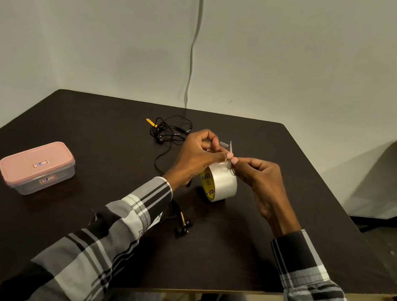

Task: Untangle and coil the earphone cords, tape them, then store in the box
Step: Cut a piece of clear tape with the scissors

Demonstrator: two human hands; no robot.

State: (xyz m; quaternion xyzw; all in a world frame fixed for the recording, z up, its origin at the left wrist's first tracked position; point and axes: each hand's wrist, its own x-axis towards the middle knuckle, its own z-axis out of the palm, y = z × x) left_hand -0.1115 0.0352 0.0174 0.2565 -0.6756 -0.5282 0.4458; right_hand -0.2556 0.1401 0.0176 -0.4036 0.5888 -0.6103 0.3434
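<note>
Left grip (199, 155), centre of the frame: we record the fingers curled and the thumb and forefinger pinching a strip of clear tape (229, 148) pulled up off the tape roll (222, 184). Right grip (260, 177), just to its right: fingers curled, fingertips (234, 161) pinching the same strip, touching the left thumb tip.

Items as we list them from the left of the frame:

1. Box (37, 167), left middle, on the dark tabletop (98, 127); clear body, pink lid on, two small labels, one on the lid and one on the side. Well apart from both hands.
2. Tangled earphones (167, 133), black cord, upper centre, lying loose in a heap on the tabletop behind the left hand; a yellow tag (151, 122) sits at the heap's left edge. One strand trails down toward the left wrist.
3. Second earphones (183, 228), lower centre, just right of the left plaid sleeve (118, 227); black buds with a gold part, cord partly hidden under the sleeve.
4. Tape roll, centre right, standing on edge on the tabletop beneath both hands; clear tape, yellow printed core.
5. Right plaid sleeve (306, 275), lower right.
</note>
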